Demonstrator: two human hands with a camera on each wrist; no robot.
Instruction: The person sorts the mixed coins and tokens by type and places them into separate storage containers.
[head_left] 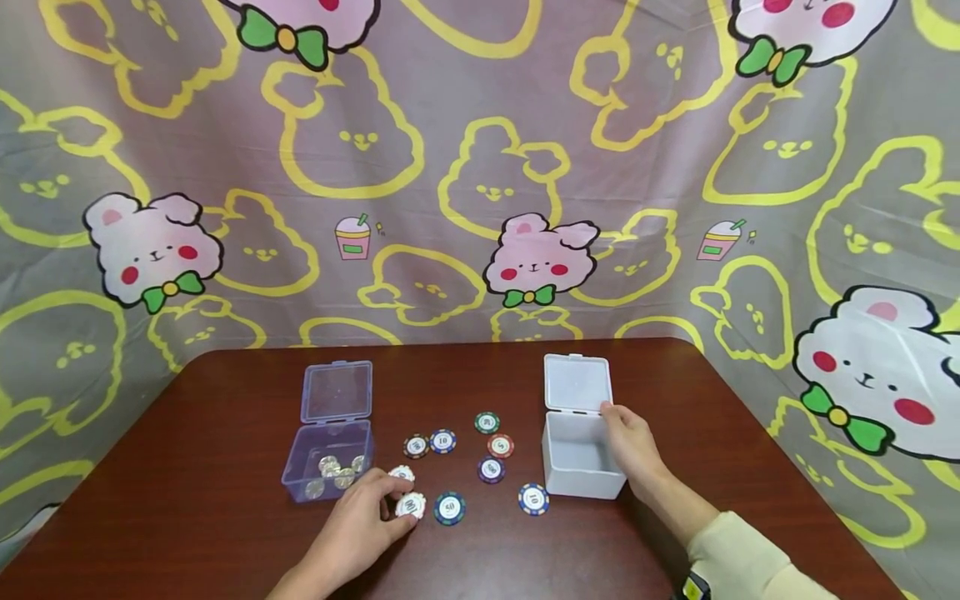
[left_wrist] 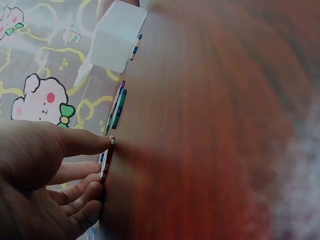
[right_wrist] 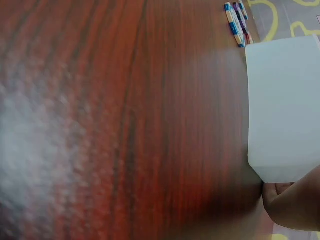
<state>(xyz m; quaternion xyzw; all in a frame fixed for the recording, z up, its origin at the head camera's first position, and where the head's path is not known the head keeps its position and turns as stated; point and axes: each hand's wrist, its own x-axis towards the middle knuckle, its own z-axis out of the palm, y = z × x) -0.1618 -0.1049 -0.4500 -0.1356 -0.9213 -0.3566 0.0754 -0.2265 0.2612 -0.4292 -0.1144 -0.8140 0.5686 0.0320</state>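
Our left hand [head_left: 360,517] pinches a white chip [head_left: 410,506] by its edge between thumb and fingers, well to the left of the white box [head_left: 585,485]; we cannot tell whether the chip is clear of the tabletop [head_left: 480,562]. Our right hand [head_left: 636,446] grips the right side of the white box near its raised lid [head_left: 577,383], though some of its fingers are hidden.

Another white chip [head_left: 402,476] lies just beside the pinched one, on the side away from the white box. We judge that fingers spread this low could drag it along, or nudge the blue-green chip [head_left: 449,507] that sits on the side toward the white box. With only a thin edge to hold, the pinched chip could slip out and drop short of the white box. A low leftward sweep might also knock the purple box [head_left: 298,490], farther left of the white box, and jolt its coins [head_left: 345,478]. If our right hand pulls unevenly, the white box could tip or bump the blue chip [head_left: 534,499] just left of it.
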